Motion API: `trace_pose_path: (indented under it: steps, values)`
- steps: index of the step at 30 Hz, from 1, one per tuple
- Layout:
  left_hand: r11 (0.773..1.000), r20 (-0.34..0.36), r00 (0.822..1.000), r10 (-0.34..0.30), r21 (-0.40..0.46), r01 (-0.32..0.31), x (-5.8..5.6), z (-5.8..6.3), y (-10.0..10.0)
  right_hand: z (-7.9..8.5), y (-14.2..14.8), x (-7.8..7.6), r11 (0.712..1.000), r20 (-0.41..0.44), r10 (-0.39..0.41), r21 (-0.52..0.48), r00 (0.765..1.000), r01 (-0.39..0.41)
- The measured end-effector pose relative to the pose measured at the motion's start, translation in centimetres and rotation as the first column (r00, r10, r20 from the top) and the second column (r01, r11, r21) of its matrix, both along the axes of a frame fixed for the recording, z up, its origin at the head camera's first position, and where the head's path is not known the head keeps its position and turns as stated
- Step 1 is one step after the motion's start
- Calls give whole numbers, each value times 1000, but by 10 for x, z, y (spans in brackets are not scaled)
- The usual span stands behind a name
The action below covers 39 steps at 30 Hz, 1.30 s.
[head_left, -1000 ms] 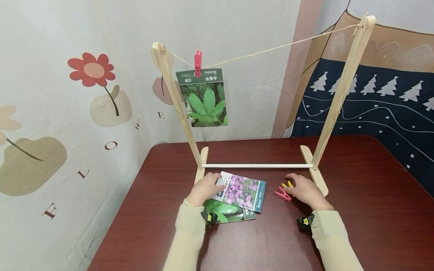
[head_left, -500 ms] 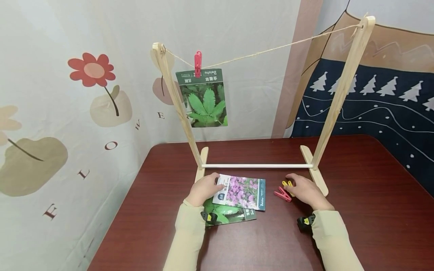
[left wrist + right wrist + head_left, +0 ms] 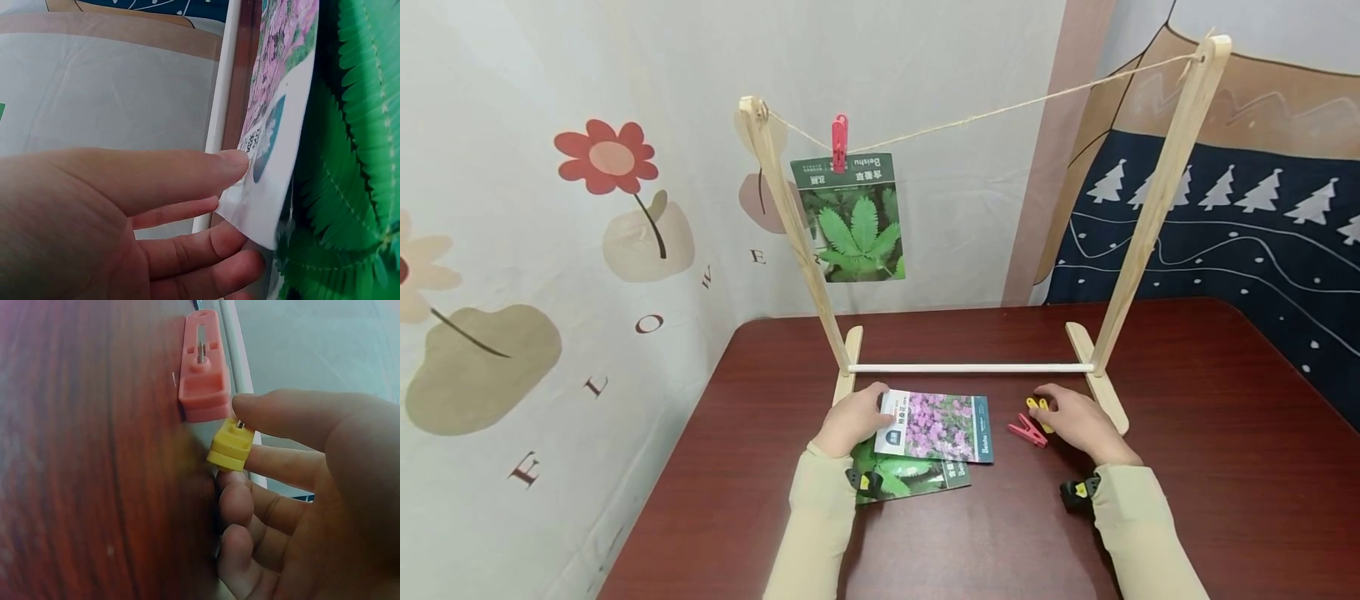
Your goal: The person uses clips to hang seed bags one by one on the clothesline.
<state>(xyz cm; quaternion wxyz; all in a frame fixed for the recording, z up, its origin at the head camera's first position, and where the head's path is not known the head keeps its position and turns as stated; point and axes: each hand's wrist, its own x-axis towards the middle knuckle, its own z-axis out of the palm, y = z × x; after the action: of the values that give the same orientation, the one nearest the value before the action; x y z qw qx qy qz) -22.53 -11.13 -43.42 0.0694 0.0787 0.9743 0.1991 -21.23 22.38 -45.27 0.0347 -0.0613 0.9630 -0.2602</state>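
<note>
My left hand (image 3: 852, 419) pinches the left edge of a seed packet (image 3: 936, 427) with pink-purple flowers, thumb on top and fingers beneath. In the left wrist view, that packet (image 3: 269, 150) stands out from the leafy packet under it. The leafy green packet (image 3: 917, 479) lies on the table, partly covered by the flower packet and my left wrist. My right hand (image 3: 1077, 423) pinches a yellow clothespin (image 3: 230, 449) between thumb and fingers. Just left of it on the table lies a pink-red clothespin (image 3: 1027, 431).
Behind my hands stands a wooden frame (image 3: 1138, 242) with a white crossbar (image 3: 970, 367) and a sagging string (image 3: 1000, 111). A pink clothespin (image 3: 839, 143) holds another leafy packet (image 3: 857, 229) on the string's left part. Printed cloth (image 3: 940, 75) hangs behind the dark red table (image 3: 1000, 542).
The flower packet has turned from slanting down rightward to nearly level, with my left hand on its edge. The yellow clothespin has shifted slightly in my right fingers. The hanging packet is unchanged.
</note>
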Motion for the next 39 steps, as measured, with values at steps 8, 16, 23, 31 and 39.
trace_pose_path:
  steps: [8, 16, 23, 31, 39]
  values:
    - [998, -24, 999, -31, 50, 32, -2, 0, 0, -1, 2, 1, 1000, 20, -3, -5, 1000, 3]
    - [993, -6, 995, -97, 62, 97, 3, 1, 0, -2, 2, 0, 1000, 26, -6, 0, 1000, 6]
    - [990, 24, 993, -120, 75, 118, 3, 1, -1, -2, 4, -1, 999, 5, 34, -15, 999, -34]
    - [988, 17, 992, -126, 90, 124, 3, 0, -2, 1, 7, 0, 996, -11, 86, -36, 996, -86]
    - [985, -6, 990, -141, 98, 140, 0, 0, -3, 3, 8, -1, 995, 3, 79, -58, 997, -79]
